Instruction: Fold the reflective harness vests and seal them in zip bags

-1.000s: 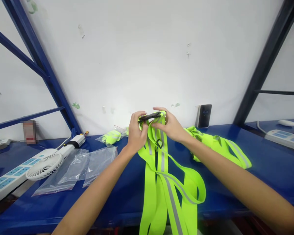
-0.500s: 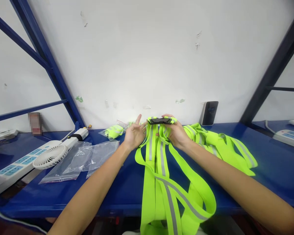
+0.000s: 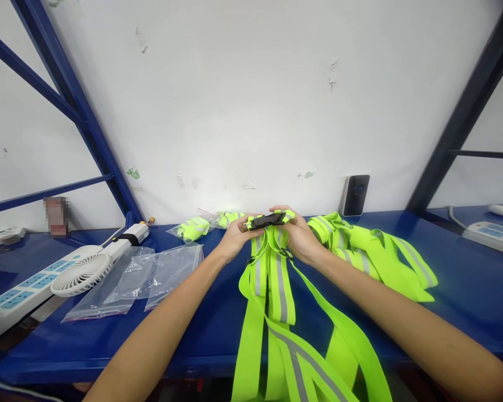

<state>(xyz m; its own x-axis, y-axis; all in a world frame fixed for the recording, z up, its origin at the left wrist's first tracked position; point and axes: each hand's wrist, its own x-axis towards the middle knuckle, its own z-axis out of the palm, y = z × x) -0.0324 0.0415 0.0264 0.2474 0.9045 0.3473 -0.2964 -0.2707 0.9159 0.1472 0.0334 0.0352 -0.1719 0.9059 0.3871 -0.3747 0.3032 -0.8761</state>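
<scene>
From here I see the left hand (image 3: 235, 237) and right hand (image 3: 300, 237) each clamped on the reflective strap (image 3: 282, 290), one at either end of its black buckle (image 3: 268, 220). The buckle is above the worktop (image 3: 218, 312); the strap hangs past the front edge. A second strap bundle (image 3: 362, 237) lies rightward, near the rear edge. Clear bags (image 3: 171, 273) lie left of the hands.

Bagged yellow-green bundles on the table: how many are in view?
2: the first bagged bundle lies left of the left hand; the second bundle sits behind that hand, partly hidden. Others may be hidden.
</scene>
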